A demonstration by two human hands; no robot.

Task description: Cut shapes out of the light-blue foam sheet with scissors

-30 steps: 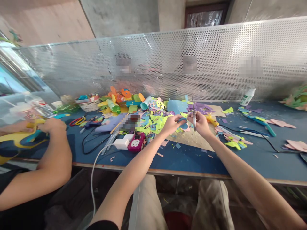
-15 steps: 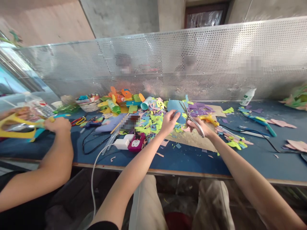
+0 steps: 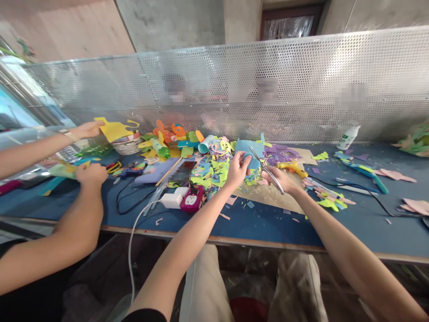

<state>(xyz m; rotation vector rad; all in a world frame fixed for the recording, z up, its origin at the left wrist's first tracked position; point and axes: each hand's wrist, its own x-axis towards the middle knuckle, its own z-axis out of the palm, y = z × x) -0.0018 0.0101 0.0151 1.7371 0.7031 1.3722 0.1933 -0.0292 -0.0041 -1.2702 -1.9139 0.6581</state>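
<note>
Between the thumb and fingers of my left hand (image 3: 238, 169) is a piece of blue paper (image 3: 251, 163) with a rounded edge. My right hand (image 3: 279, 177) is closed on the handles of a pair of metal scissors (image 3: 262, 163), whose blades point up and left beside the blue paper. A larger blue sheet (image 3: 250, 146) lies just behind them. Around my hands spread yellow-green paper scraps (image 3: 216, 172) and purple scraps (image 3: 279, 153). Brown paper (image 3: 273, 199) lies beneath on the blue table.
At left a co-worker's hand (image 3: 87, 129) holds yellow paper (image 3: 115, 130) by a basket (image 3: 127, 144). A purple-red power adapter (image 3: 192, 199) with a white cable stands near my left forearm. A yellow glue gun (image 3: 291, 168) lies right of the scissors. A perforated metal screen (image 3: 217, 89) borders the back.
The scissor blades have come closer together beside the blue paper, which my left hand still holds. At left, the co-worker's hand has moved the yellow paper up and back toward the basket.
</note>
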